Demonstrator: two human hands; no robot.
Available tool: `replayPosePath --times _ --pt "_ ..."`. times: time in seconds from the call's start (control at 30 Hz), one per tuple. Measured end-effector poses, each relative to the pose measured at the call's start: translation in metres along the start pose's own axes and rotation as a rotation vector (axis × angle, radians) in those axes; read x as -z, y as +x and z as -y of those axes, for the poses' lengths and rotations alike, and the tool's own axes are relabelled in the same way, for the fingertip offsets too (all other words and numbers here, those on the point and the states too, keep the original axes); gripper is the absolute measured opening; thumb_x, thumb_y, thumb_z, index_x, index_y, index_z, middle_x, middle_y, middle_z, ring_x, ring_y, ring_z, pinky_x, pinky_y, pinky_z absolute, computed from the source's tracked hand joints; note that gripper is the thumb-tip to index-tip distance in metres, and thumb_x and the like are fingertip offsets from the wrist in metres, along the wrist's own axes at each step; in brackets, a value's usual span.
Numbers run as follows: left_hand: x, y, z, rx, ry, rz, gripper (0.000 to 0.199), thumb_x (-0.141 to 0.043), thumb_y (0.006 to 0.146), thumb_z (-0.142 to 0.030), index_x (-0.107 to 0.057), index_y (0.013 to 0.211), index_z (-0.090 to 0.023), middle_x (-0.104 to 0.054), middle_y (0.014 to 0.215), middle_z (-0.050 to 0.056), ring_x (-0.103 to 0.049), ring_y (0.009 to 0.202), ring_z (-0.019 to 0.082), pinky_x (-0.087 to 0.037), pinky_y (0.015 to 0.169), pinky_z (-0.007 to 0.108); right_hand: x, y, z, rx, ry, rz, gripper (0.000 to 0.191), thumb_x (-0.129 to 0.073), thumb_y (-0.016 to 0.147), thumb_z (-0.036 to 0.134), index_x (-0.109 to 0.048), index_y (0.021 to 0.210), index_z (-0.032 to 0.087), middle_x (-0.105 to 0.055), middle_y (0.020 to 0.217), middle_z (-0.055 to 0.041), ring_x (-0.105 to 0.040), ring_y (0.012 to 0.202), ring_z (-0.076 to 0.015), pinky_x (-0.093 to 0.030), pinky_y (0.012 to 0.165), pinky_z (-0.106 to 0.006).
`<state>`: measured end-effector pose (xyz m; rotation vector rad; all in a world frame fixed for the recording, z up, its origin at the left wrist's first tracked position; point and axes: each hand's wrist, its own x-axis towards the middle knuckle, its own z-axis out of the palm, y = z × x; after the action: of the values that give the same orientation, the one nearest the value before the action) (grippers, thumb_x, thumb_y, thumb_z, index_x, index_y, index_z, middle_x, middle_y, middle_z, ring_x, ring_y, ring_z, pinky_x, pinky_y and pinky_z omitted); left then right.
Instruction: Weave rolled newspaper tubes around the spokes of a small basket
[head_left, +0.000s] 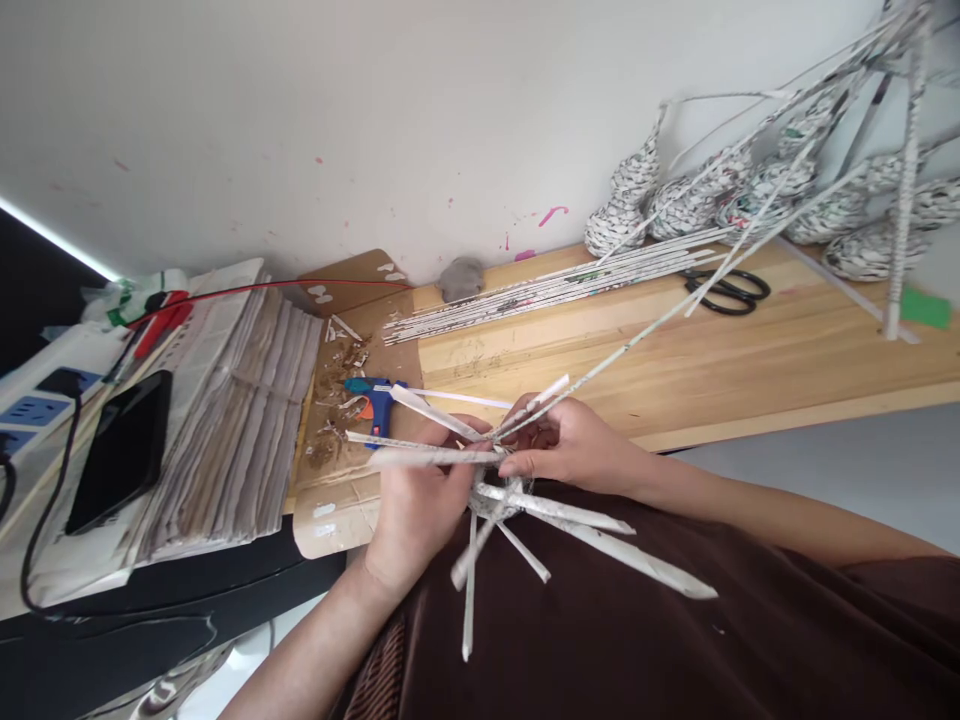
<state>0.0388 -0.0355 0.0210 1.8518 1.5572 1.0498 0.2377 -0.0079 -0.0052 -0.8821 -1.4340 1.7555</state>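
Close to my body is a small round weave of rolled newspaper (491, 500), with several paper spokes sticking out all round it. My left hand (424, 490) is closed on its left side, fingers among the spokes. From the right, my right hand (551, 440) pinches a long thin paper tube (622, 350) at the weave's upper edge. That tube runs up and right across the table. Parts of the weave and some fingertips are hidden behind the hands. A blue glue gun (380, 405) lies just beyond my left hand.
Long paper tubes (540, 290) lie along the wall beside black scissors (724, 290). Several woven gourd shapes (630, 200) stand at back right. On the left are a newspaper stack (240, 420), a phone (124, 450), a power strip (37, 410) and cardboard (337, 500).
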Motion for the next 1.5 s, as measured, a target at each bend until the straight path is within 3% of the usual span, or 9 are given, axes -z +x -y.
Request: replayPosePath --times 0.13,0.33,0.5,0.6,0.8,0.93,1.13,1.3,1.5 --pt "-0.002 -0.004 0.002 -0.084 0.036 -0.037 0.012 -0.068 0.086 -0.019 -0.077 0.095 -0.021 -0.079 0.090 0.003 -0.075 0.083 0.019 -0.061 0.078 0.029 -0.001 0.001 0.003 0.015 -0.097 -0.064 0.032 -0.088 0.068 0.032 -0.071 0.090 0.017 -0.067 0.074 0.0012 -0.059 0.065 -0.0120 -0.045 0.056 -0.022" --pt "-0.003 0.000 0.004 -0.001 -0.023 -0.053 0.025 -0.073 0.086 -0.025 -0.076 0.110 -0.020 -0.079 0.092 0.005 -0.074 0.072 0.018 -0.060 0.066 0.029 -0.007 0.003 0.008 0.154 -0.351 -0.216 0.015 -0.071 0.084 0.031 -0.073 0.082 0.016 -0.072 0.073 -0.0033 -0.064 0.064 -0.0137 -0.047 0.056 -0.023" --pt "-0.003 0.002 0.009 0.042 -0.093 0.014 0.014 -0.073 0.085 -0.024 -0.079 0.096 -0.022 -0.080 0.092 0.003 -0.075 0.078 0.019 -0.059 0.069 0.028 -0.006 0.000 0.008 0.245 -0.450 -0.226 0.009 -0.071 0.084 0.025 -0.072 0.080 0.016 -0.071 0.070 -0.0019 -0.061 0.060 -0.0111 -0.046 0.054 -0.021" --pt "-0.003 0.001 0.006 0.040 -0.132 -0.022 0.011 -0.073 0.084 -0.023 -0.079 0.093 -0.022 -0.080 0.090 0.002 -0.075 0.080 0.019 -0.059 0.071 0.028 -0.005 0.000 0.008 0.272 -0.438 -0.209 0.009 -0.068 0.086 0.023 -0.073 0.084 0.016 -0.073 0.073 -0.0029 -0.062 0.059 -0.0108 -0.046 0.052 -0.020" --pt "-0.004 0.006 0.004 -0.024 -0.073 -0.088 0.006 -0.073 0.083 -0.025 -0.076 0.086 -0.020 -0.078 0.087 0.002 -0.073 0.080 0.018 -0.058 0.077 0.029 -0.004 0.005 0.015 0.549 -0.657 -0.266 0.009 -0.065 0.085 0.014 -0.073 0.089 0.017 -0.070 0.071 0.0008 -0.060 0.058 -0.0077 -0.043 0.054 -0.018" --pt "-0.006 0.008 0.010 0.042 -0.052 -0.063 0.010 -0.072 0.082 -0.027 -0.076 0.086 -0.019 -0.078 0.083 0.003 -0.072 0.071 0.018 -0.057 0.067 0.029 0.000 0.006 0.014 0.573 -0.806 -0.274 0.005 -0.070 0.089 0.022 -0.073 0.090 0.018 -0.072 0.073 0.0006 -0.063 0.061 -0.0090 -0.044 0.058 -0.020" --pt "-0.007 0.010 0.007 0.061 -0.100 -0.069 0.009 -0.073 0.081 -0.027 -0.075 0.083 -0.018 -0.078 0.081 0.003 -0.071 0.070 0.017 -0.057 0.067 0.027 0.007 0.000 0.012 0.767 -0.997 -0.337 0.014 -0.067 0.094 0.032 -0.074 0.096 0.020 -0.074 0.075 -0.0024 -0.065 0.064 -0.0133 -0.046 0.061 -0.025" --pt "-0.006 0.015 0.005 0.042 -0.097 -0.055 0.010 -0.073 0.081 -0.027 -0.075 0.082 -0.018 -0.077 0.079 0.003 -0.071 0.071 0.017 -0.056 0.067 0.026 0.007 -0.002 0.012 0.600 -1.007 -0.330 0.018 -0.063 0.096 0.035 -0.076 0.098 0.022 -0.074 0.084 -0.0059 -0.068 0.077 -0.0175 -0.048 0.069 -0.028" --pt "-0.006 0.022 0.000 0.008 -0.062 -0.009 0.006 -0.072 0.082 -0.025 -0.073 0.079 -0.019 -0.074 0.074 0.001 -0.066 0.063 0.014 -0.051 0.058 0.023 0.005 0.008 0.016 0.409 -0.723 -0.290 0.011 -0.073 0.088 0.032 -0.077 0.087 0.021 -0.074 0.079 -0.0023 -0.065 0.066 -0.0134 -0.046 0.062 -0.024"
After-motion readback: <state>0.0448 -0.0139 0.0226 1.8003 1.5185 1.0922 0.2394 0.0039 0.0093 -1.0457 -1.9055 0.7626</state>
